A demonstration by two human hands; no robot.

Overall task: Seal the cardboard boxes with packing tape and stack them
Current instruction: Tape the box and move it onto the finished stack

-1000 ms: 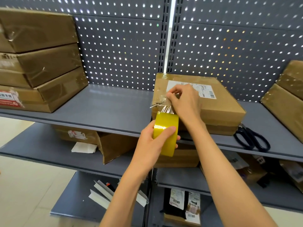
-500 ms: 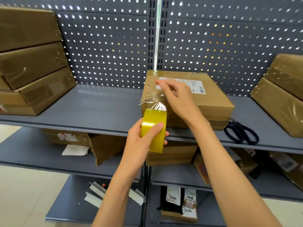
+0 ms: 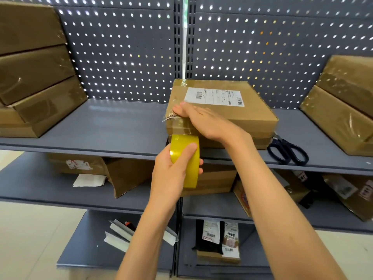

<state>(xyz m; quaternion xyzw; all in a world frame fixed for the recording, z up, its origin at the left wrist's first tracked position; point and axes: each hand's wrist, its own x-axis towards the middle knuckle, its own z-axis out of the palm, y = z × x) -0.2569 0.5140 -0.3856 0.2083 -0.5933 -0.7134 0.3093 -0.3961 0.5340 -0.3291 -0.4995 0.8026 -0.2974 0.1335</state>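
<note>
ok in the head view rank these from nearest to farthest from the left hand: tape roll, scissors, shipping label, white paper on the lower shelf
1. Tape roll: gripped in the left hand itself.
2. Shipping label: above, on top of the box.
3. White paper: off to the left, one shelf down.
4. Scissors: far right, on the top shelf beside the box.

Label and paper are close to call.

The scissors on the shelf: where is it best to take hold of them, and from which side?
Probably by the dark handle loops, coming from the front edge of the shelf. The scissors lie flat with the loops toward the person and the blades pointing back beside the labelled box.
</note>
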